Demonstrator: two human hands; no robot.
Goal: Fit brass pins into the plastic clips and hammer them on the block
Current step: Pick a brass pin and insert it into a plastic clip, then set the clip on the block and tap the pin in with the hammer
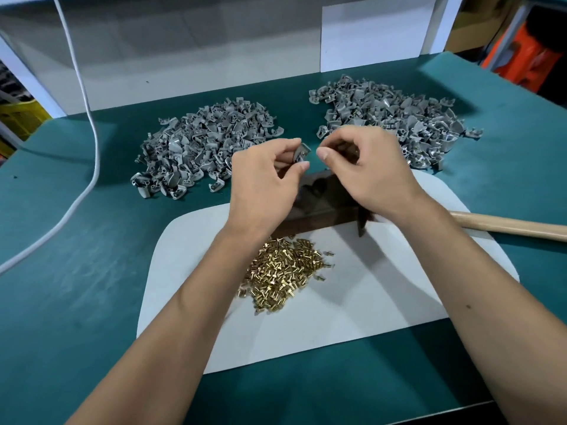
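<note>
A grey plastic clip sits pinched between the thumb and curled fingers of the left hand, held up above the dark block. Its pale face tilts toward the right hand, which hovers just beside it with a small gap between. The right hand's fingers are curled in, thumb and forefinger close together; whether they pinch a pin cannot be told, as anything there is hidden or too small.

Below both hands the block rests at the far edge of a white mat on the green counter. Nearer the person, between the forearms, a heap of brass pins lies on the mat. A wooden hammer handle lies to the right, reaching toward the block behind the right wrist.

Farther back, two piles of grey clips lie on the counter: a left pile and a right pile, well apart. A white cable runs down across the left side of the counter.
</note>
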